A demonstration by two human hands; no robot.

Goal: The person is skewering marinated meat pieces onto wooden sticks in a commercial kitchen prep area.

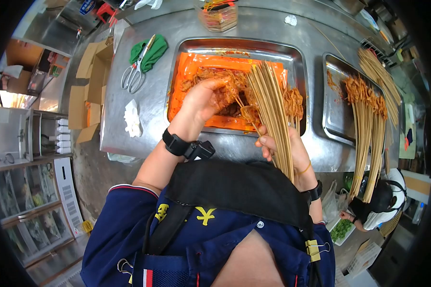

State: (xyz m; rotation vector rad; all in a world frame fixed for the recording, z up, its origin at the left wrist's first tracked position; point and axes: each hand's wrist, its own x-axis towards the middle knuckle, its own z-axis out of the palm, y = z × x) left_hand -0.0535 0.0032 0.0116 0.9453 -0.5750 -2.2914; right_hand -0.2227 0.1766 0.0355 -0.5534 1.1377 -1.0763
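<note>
My right hand [292, 149] is wrapped round a thick bundle of bamboo skewers [269, 103], which slants up across the tray's front edge. One or two thinner skewers stick out from its fingers toward the left. At their tips, my left hand [207, 99] pinches a piece of red-sauced meat [229, 94]; its fingertips are partly hidden by sauce and meat. Below both hands lies a steel tray [299, 57] with an orange plastic sheet [178, 91] and a heap of marinated meat [201, 75]. Several loaded skewers [293, 104] rest at the tray's right side.
To the right, a second tray [329, 112] bears many meat skewers [366, 103], handles overhanging the table edge. Scissors [136, 71] lie by a green cloth [154, 51] at left, near crumpled tissue [132, 119]. A co-worker [380, 201] crouches at lower right beside leafy greens [341, 229].
</note>
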